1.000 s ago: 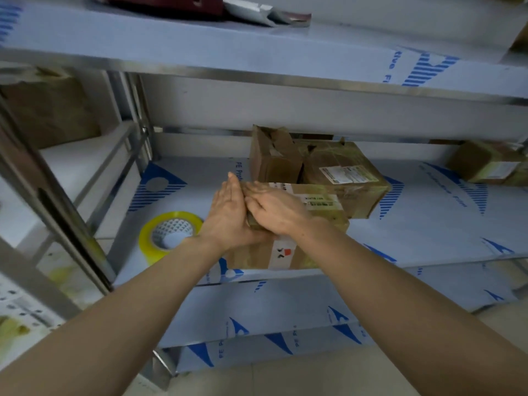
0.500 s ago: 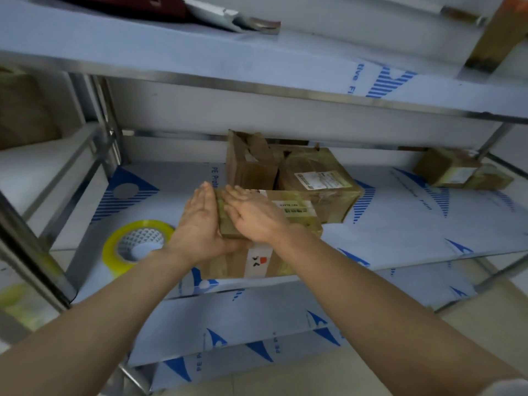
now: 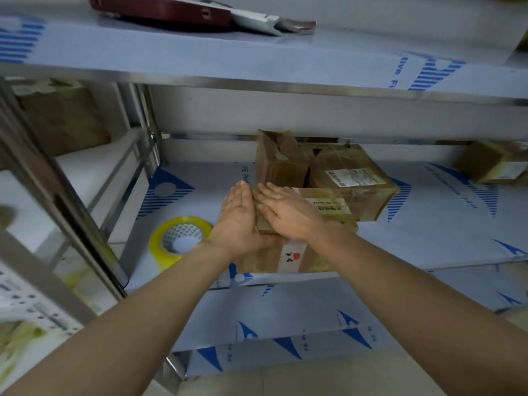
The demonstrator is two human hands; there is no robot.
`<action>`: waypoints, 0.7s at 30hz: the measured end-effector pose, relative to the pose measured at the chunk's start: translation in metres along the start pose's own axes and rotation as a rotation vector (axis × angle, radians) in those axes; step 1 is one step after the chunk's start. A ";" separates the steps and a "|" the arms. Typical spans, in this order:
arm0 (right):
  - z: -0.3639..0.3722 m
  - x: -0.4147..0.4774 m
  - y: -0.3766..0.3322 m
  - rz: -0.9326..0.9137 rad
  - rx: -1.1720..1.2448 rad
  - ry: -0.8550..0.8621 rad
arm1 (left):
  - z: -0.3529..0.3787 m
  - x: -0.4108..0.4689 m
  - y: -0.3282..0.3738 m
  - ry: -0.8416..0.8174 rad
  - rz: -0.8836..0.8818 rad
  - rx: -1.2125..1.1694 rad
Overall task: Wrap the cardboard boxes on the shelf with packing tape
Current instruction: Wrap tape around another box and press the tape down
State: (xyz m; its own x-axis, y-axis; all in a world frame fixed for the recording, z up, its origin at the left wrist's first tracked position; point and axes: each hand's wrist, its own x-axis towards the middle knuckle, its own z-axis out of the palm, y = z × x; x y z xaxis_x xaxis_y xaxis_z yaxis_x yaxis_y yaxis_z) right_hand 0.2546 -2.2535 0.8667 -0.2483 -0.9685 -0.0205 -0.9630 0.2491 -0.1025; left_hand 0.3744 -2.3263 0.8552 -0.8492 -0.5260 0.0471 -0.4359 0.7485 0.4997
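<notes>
A small cardboard box (image 3: 323,252) with a white label stands at the front edge of the middle shelf (image 3: 428,247). My left hand (image 3: 238,221) lies flat against the box's left side, fingers straight and together. My right hand (image 3: 285,214) presses palm-down on the box's top left part, fingers spread a little. Neither hand grips anything. A roll of yellow packing tape (image 3: 180,238) lies flat on the shelf just left of my left wrist.
Behind the box stand a torn open carton (image 3: 280,164) and a taped carton (image 3: 351,181) with a label. Another small box (image 3: 494,165) sits far right. A dark red flat object (image 3: 163,8) lies on the upper shelf. A metal upright (image 3: 71,201) runs along the left.
Both hands stay pressed on the same box with hardly any shift. The camera view swung left and then back right.
</notes>
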 end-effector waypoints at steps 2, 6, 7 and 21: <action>0.001 0.002 0.000 -0.002 0.003 0.009 | 0.001 0.000 0.000 -0.001 -0.003 0.000; 0.002 0.001 0.001 0.032 0.049 0.040 | 0.001 0.000 -0.002 -0.003 0.000 0.009; 0.002 0.001 0.000 0.034 0.041 0.040 | 0.001 -0.001 -0.002 0.002 0.001 0.011; -0.004 0.004 0.000 0.031 0.000 -0.055 | 0.003 0.002 -0.003 0.005 0.009 0.060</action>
State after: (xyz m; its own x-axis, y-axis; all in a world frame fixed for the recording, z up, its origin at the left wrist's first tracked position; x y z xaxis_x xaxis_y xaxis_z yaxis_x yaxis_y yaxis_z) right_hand 0.2529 -2.2577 0.8709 -0.2724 -0.9590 -0.0783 -0.9548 0.2795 -0.1012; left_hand 0.3730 -2.3280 0.8515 -0.8516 -0.5212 0.0553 -0.4459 0.7759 0.4462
